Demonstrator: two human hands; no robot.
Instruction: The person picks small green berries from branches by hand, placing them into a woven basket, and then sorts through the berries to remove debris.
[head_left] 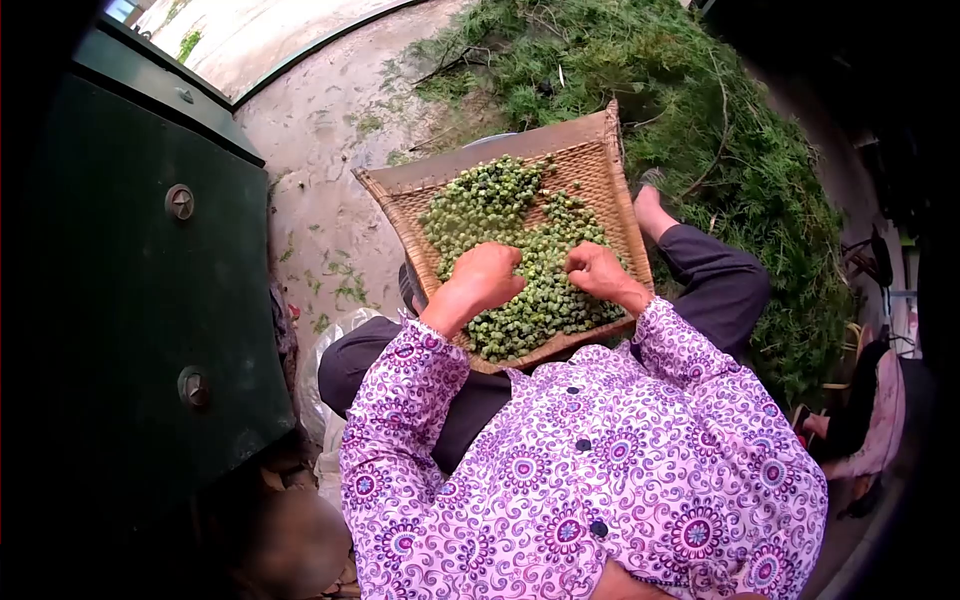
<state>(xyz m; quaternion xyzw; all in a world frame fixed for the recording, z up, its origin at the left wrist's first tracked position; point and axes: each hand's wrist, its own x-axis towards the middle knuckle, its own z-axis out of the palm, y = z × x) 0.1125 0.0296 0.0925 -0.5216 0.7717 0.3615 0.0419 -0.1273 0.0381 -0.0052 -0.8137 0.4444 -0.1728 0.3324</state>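
Note:
A woven winnowing basket point(590, 160) rests across my lap, its far edge stiffened by a flat band. Inside lies a heap of small green cones or berries point(535, 310), some of them darker. Over the left part of the heap is my left hand point(487, 272), fingers curled and closed. Facing it from the right, my right hand point(597, 270) is also closed, thumb and fingers pinched together just above the heap. Whatever either hand holds is too small or hidden to make out.
A large pile of green conifer branches point(740, 200) covers the ground at right and back. Left stands a dark green metal door point(150, 280) with round studs. Beside my left knee is a clear plastic bag point(320, 370). Leaf scraps lie on the concrete floor point(320, 150). Another person point(870, 410) is partly visible at far right.

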